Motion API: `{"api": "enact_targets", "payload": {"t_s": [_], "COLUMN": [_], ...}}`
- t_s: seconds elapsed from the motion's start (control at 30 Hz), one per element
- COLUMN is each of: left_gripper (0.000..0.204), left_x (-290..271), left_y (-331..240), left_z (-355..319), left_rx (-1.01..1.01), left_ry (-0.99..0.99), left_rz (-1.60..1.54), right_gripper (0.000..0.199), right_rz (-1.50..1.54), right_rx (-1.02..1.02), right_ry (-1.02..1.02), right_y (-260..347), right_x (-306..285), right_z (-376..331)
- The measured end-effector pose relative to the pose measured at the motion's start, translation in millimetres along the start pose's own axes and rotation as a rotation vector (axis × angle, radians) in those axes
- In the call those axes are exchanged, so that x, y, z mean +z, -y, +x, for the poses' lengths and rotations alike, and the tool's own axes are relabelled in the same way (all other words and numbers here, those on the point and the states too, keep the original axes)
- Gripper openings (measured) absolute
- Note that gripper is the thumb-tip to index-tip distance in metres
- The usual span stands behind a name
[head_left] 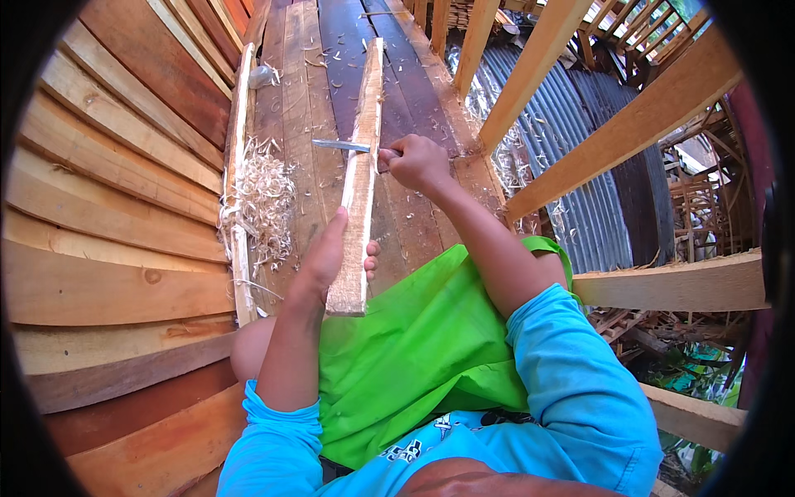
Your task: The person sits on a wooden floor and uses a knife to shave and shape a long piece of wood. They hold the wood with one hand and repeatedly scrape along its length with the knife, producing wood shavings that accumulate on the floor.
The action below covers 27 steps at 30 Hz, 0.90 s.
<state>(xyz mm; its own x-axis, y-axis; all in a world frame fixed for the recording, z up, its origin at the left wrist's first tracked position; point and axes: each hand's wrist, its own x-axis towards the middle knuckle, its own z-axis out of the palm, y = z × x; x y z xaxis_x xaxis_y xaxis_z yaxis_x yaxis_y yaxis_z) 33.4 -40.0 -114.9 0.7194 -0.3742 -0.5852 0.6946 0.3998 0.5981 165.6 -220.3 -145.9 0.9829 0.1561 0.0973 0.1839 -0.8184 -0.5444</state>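
Observation:
A long, rough piece of wood [361,199] slants away from me above the plank floor. My left hand [330,248] grips it near its close end, thumb along one side and fingertips showing past the other. In my right hand [414,162] is a knife [341,145], its handle mostly hidden by my closed fingers. The blade lies across the wood around its middle and points left.
Curled wood shavings [267,199] are heaped by the plank wall [124,190] on the left, with more scattered over the floor [286,99]. A roundish greyish object [262,76] rests beyond the heap. Wooden railing posts [530,66] stand at right, above corrugated metal roofing [546,124].

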Motion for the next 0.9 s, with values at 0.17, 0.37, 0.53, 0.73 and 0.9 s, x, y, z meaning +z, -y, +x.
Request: {"api": "enact_targets", "payload": {"t_s": [0.17, 0.37, 0.53, 0.73, 0.9], "left_gripper": [0.042, 0.043, 0.042, 0.042, 0.041], "left_x": [-1.6, -8.0, 11.8, 1.5, -2.5], "left_y": [-5.1, -7.1, -1.5, 1.1, -3.0], "left_z": [-0.7, -8.7, -13.0, -2.8, -3.5], "left_rx": [0.011, -0.008, -0.021, -0.006, 0.007], "left_ry": [0.029, 0.028, -0.085, -0.036, 0.023], "left_rz": [-0.010, 0.016, 0.063, 0.016, 0.009], "right_gripper": [0.027, 0.031, 0.036, 0.032, 0.028], "right_rz": [-0.146, 0.127, 0.286, -0.058, -0.174], "right_rx": [-0.093, 0.037, 0.170, 0.095, -0.030], "right_ry": [-0.228, 0.113, 0.271, 0.014, -0.181], "right_y": [6.9, 4.3, -22.4, 6.5, 5.9], "right_x": [8.2, 4.5, 16.6, 0.9, 8.9], "right_z": [-5.8, 2.9, 21.3, 4.4, 0.6]}}
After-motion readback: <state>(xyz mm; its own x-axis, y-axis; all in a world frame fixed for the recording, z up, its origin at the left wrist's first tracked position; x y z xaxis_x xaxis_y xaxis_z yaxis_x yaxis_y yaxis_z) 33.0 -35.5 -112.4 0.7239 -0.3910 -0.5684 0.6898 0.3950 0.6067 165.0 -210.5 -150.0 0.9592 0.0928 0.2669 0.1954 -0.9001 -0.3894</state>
